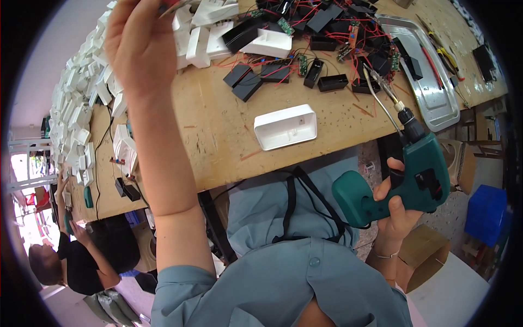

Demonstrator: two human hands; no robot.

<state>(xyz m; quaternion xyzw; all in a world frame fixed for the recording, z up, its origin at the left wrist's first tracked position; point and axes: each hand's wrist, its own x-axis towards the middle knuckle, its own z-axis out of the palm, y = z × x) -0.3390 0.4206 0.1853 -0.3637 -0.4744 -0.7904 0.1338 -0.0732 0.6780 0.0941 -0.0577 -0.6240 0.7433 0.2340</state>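
My right hand (396, 210) grips a green soldering gun (422, 174) at the lower right. The gun's metal tip and thin curved feed tube point up over the table edge, toward the pile. My left hand (143, 46) is raised at the upper left, its fingers curled and partly cut off by the picture's top edge. Something reddish shows at its fingertips, too little to make out. To its right, a blurred black box (239, 36) hangs over white housings (210, 41). One white housing (286, 128) lies apart near the table's front edge, its hollow side facing me.
Black boxes, red wires and green circuit boards (286, 26) heap at the back. A metal tray (444, 103) stands right, with pliers (449, 57) beyond. White housings (73, 109) pile up left. A person in black (87, 264) works at far left. A blue bin (486, 215) stands right.
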